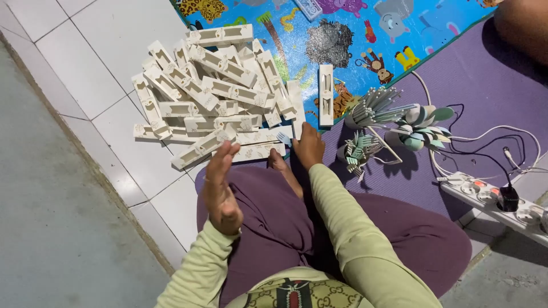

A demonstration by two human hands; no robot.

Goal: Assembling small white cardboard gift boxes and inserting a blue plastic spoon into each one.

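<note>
At the near edge of the pile of cream cardboard sleeves (217, 102), the right hand (309, 146) rested knuckles-up, fingers curled down onto the floor beside the lowest sleeve. A small pale-blue plastic fork (283, 138) showed just left of the hand, touching or nearly touching the fingertips; whether the fingers actually pinched it could not be told, since they were turned away from the camera. The left hand (220, 185) was raised above the lap, palm open, fingers spread, holding nothing.

Handling, by judgement: the sleeves looked light, thin-walled and easily crushed, so best taken by the long edges, not the cut-out window. The forks appeared light, stiff and slick; the handle end seemed the sensible hold, away from the tines.

Relative to the pile: one single sleeve (325, 94) lay apart, upright, just right of it on the animal-print mat (342, 34). Bundles of pale forks (379, 109) lay farther right on the purple mat (479, 85), with a white power strip (491, 197) well beyond them.
</note>
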